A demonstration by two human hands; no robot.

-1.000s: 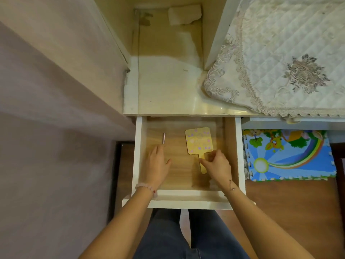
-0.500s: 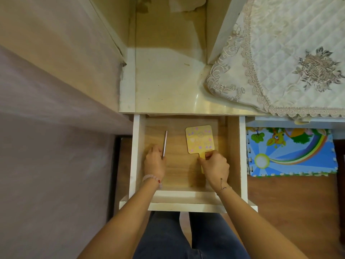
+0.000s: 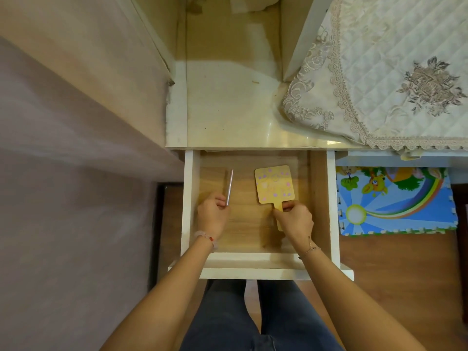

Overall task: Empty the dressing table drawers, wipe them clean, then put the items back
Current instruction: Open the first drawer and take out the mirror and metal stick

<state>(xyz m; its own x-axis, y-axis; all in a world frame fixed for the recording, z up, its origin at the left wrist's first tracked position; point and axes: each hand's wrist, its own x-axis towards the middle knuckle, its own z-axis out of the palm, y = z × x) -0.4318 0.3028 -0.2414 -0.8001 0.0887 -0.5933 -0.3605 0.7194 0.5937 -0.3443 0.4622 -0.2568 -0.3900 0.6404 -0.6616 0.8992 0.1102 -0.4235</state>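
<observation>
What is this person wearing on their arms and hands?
Both forearms are bare, with no sleeves in view and no gloves. At the wrist of the left hand sits a bead bracelet, pale pink with a small red bit. At the wrist of the right hand is a thin chain bracelet. I see no rings.

The open white drawer [image 3: 188, 198] with a light wooden bottom has two things in it: a thin silver metal stick [image 3: 229, 186] near its left wall and a flat yellow hand mirror with pastel dots [image 3: 273, 184] more to the right, well apart. Behind the drawer, a cream quilted cloth with lace border [image 3: 379, 72] lies on the right part of the glossy beige dressing table top [image 3: 228, 110]. On the brown wooden floor [image 3: 395, 274] lies a colourful foam puzzle mat [image 3: 395, 198].
</observation>
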